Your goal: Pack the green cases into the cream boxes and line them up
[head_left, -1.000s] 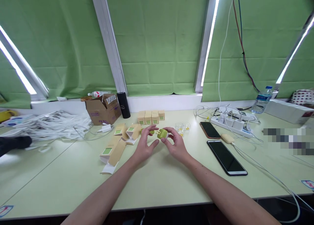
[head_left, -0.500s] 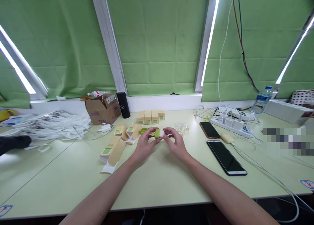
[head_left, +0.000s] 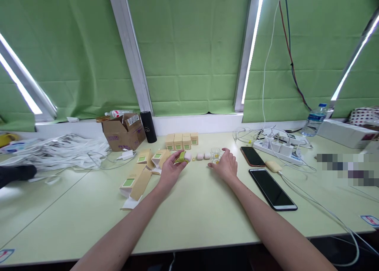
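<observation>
My left hand (head_left: 171, 167) is closed around a small rounded object (head_left: 184, 157), white with a green sleeve. It is held a little above the table; its exact kind is unclear. My right hand (head_left: 226, 165) reaches around the small clear plastic containers (head_left: 215, 156), which have yellow bits inside. Its thumb and index finger curve about one of them, and the hand hides part of the group. Between my hands lie two small whitish rounded blocks (head_left: 200, 156) and a tiny yellow ring (head_left: 193, 159).
Opened cartons (head_left: 139, 180) with green labels lie left, and several small cartons (head_left: 178, 141) stand behind. Further left are a brown box (head_left: 123, 133), a black cylinder (head_left: 148, 127) and white cables (head_left: 68, 150). Two phones (head_left: 272, 189) and a power strip (head_left: 278, 149) are at right.
My right hand has let go of the green-and-white object and moved right to the clear containers. My left hand keeps it, shifted slightly left. The whitish blocks and ring now show between my hands.
</observation>
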{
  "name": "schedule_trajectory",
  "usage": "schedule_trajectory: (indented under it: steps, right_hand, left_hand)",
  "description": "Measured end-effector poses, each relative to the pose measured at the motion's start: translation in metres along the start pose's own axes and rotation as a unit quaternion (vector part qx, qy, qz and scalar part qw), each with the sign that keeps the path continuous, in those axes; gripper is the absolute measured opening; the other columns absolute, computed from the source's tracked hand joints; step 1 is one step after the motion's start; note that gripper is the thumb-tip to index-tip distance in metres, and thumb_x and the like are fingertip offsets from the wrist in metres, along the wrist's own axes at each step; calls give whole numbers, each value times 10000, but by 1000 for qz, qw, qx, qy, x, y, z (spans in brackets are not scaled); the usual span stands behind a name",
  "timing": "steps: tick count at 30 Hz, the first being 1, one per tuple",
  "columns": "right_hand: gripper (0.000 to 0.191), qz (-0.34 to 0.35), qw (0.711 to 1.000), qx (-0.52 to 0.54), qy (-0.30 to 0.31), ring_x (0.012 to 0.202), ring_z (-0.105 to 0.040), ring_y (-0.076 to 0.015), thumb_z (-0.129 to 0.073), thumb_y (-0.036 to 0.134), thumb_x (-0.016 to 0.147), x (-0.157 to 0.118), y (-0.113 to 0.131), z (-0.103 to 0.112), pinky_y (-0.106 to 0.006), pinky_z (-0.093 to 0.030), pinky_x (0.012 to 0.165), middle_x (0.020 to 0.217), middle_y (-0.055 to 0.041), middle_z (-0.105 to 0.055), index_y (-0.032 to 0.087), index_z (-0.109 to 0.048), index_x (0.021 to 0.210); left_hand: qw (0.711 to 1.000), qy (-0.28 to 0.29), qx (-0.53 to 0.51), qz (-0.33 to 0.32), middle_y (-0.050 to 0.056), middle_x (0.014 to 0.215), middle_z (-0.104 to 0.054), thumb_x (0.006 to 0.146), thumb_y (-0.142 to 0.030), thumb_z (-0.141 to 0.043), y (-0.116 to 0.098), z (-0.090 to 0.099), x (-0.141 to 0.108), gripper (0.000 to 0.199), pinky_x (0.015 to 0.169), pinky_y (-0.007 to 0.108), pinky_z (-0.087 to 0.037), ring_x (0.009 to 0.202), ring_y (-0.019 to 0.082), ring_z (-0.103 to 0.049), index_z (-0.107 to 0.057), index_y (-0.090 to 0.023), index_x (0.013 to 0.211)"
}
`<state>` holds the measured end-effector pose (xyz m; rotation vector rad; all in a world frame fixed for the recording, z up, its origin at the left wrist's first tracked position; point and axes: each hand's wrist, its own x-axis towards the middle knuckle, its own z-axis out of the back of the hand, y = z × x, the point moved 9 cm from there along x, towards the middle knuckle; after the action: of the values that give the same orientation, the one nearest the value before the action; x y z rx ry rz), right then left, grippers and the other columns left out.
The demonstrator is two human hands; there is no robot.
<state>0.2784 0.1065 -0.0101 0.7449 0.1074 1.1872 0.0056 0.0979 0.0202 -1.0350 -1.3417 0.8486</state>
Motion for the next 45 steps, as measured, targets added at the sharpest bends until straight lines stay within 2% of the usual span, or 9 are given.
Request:
schedule_trajectory:
  steps: [5,11,16,20,24,31,37,42,45]
  right_hand:
    - [807,-13,999,-15,33,1246,-597,-386,-817,484,788,0,-5,-9,-457,-431,985,1268,-200,-678,149,-421,1406]
    - [521,1,999,-35,25,1252,-586,-391,-732,438,867,-1,-4,-10,-478,-423,1000,1272,-223,-674,141,-558,1259]
    - [443,16,998,59,17,1170,-611,-369,-735,416,822,-5,6,-2,-458,-463,939,1182,-181,-684,189,-575,1167]
    - [444,87,962,259,10,1106,-620,-300,-730,374,779,-18,31,2,-421,-489,919,1180,-111,-673,232,-530,1149]
    - [453,152,913,373,61,1040,-625,-268,-733,409,800,-39,57,-6,-415,-494,892,1134,-73,-678,239,-544,1176]
    - [456,209,875,423,112,996,-623,-223,-769,353,792,-58,78,-11,-404,-541,890,1184,-58,-620,251,-579,1194]
    - [517,245,864,418,140,1019,-611,-214,-787,235,755,-65,86,-10,-424,-561,953,1213,-57,-554,289,-637,1247]
    - [529,249,854,428,161,1025,-626,-204,-754,167,746,-67,88,-10,-424,-562,978,1281,-68,-529,295,-667,1252]
    - [519,215,840,469,169,1059,-653,-219,-808,247,758,-65,86,-13,-421,-562,978,1284,-72,-592,291,-650,1251]
  left_hand:
    - [1000,-5,6,-6,140,1420,-655,745,-427,-882,-1,-1,0,624,1072,414,-504,1298,295,-617,-690,-188,1288]
    - [1000,2,9,-3,126,1358,-686,745,-409,-888,-1,-2,-2,606,1042,416,-524,1172,272,-682,-702,-189,1278]
    - [1000,3,15,-2,136,1365,-686,756,-414,-880,0,-1,-3,615,1053,428,-525,1176,278,-683,-694,-183,1295]
    - [1000,0,14,-8,142,1407,-668,768,-435,-869,0,1,-1,623,1069,419,-517,1245,289,-654,-687,-180,1306]
    - [1000,-4,8,-18,141,1400,-678,782,-461,-858,0,2,0,649,1069,420,-522,1247,287,-652,-672,-184,1338]
    - [1000,-1,1,-27,144,1422,-663,812,-501,-827,0,2,0,659,1028,428,-558,1268,304,-637,-656,-189,1367]
    - [999,-1,4,-36,129,1420,-663,836,-486,-812,-3,3,-1,617,1001,399,-570,1281,293,-625,-658,-204,1362]
    - [999,-14,-2,-35,141,1390,-677,830,-487,-822,-4,6,-1,629,980,390,-572,1264,295,-633,-661,-197,1364]
    - [999,-21,-1,-35,139,1352,-693,820,-487,-830,-3,7,-1,651,981,399,-574,1215,288,-658,-657,-193,1375]
